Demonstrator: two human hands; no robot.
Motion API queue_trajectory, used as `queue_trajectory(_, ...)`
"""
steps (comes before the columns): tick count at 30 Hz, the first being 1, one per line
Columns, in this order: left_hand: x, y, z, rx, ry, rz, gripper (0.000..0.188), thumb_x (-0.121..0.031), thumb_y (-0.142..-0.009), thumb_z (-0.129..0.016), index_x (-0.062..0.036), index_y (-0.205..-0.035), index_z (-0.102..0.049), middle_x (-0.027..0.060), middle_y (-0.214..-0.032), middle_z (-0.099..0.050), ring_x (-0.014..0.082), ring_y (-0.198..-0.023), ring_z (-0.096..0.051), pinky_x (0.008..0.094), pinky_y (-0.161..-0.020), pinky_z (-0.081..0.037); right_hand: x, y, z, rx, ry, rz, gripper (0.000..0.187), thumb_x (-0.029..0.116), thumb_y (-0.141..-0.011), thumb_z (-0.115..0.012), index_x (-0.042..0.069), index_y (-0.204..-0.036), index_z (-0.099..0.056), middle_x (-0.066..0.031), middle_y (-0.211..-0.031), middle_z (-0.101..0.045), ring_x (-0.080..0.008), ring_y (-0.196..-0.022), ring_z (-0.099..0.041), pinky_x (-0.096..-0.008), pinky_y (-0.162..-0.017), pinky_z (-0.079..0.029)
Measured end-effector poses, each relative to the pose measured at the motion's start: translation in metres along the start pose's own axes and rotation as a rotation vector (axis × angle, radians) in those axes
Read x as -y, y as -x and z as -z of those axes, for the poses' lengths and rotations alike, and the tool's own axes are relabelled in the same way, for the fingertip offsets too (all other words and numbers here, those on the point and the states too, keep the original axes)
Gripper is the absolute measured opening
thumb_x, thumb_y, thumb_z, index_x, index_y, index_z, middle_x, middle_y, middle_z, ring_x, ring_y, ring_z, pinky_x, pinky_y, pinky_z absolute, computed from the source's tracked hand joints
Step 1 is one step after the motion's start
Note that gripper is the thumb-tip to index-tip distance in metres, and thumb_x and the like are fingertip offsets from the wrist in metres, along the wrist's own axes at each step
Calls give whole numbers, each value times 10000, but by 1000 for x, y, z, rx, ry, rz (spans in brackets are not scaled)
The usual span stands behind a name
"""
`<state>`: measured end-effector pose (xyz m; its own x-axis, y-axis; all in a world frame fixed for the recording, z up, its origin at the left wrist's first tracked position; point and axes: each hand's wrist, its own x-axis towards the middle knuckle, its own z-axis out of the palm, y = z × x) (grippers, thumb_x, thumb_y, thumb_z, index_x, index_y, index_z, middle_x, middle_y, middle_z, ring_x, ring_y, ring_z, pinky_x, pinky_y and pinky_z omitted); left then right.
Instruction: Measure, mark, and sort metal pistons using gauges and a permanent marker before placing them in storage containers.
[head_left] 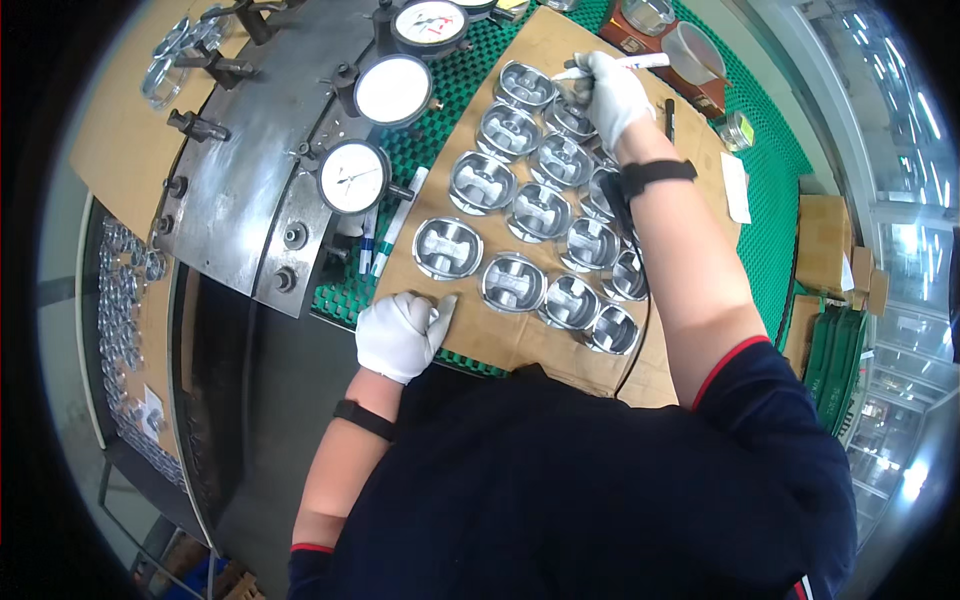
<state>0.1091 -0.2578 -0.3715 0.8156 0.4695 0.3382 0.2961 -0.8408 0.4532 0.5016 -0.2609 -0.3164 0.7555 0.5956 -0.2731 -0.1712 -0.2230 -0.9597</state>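
Several silver pistons stand in slanting rows on a brown cardboard sheet. My right hand, in a white glove, grips a white marker pen over the far end of the rows. The pen's tip side points left, close to a far piston; whether it touches cannot be told. At the sheet's near left edge rests my left hand, also gloved in white. Its fingers are curled in and the thumb sticks out toward the nearest pistons; anything inside the fingers is hidden.
Dial gauges on a steel plate line the left side. Two more markers lie beside them on green matting. A clear plastic cup sits at the far right. A black cord runs by my right arm.
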Motion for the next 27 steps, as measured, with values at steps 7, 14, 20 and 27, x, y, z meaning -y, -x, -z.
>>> queue_trajectory(7, 5, 6, 0, 24, -12, -6, 285, -280, -805, -744, -125, -677, -541, 61, -580, -554, 287, -483, -564, 413, -423, -420, -9, 55, -31, 217, 590, 158, 377, 367, -864, -593, 3, -821, -681, -100, -729, -676, -195, -691, -633, -331, -658, -486)
queue_trajectory(14, 4, 5, 1, 0, -34, -3, 290, -284, -801, -749, -124, -671, -544, 61, -574, -551, 286, -484, -566, 410, -424, -423, -3, 70, -43, 304, 900, 200, 419, 427, -847, -564, 32, -888, -700, -187, -837, -688, -334, -793, -646, -400, -733, -491)
queue_trajectory(20, 1, 4, 4, -3, 3, 8, 303, -226, -785, -760, -111, -632, -526, 78, -584, -550, 307, -496, -558, 417, -431, -417, 1, 76, -52, 354, 1112, 334, 404, 401, -851, -565, 24, -932, -687, -185, -877, -694, -319, -801, -654, -396, -742, -500)
queue_trajectory(27, 2, 3, 1, -5, -18, 3, 290, -262, -796, -748, -118, -652, -541, 70, -582, -558, 296, -491, -565, 413, -430, -426, -18, 55, -10, 167, -219, -34, 225, 189, -924, -572, -11, -827, -608, -75, -738, -622, -151, -642, -595, -294, -640, -499)
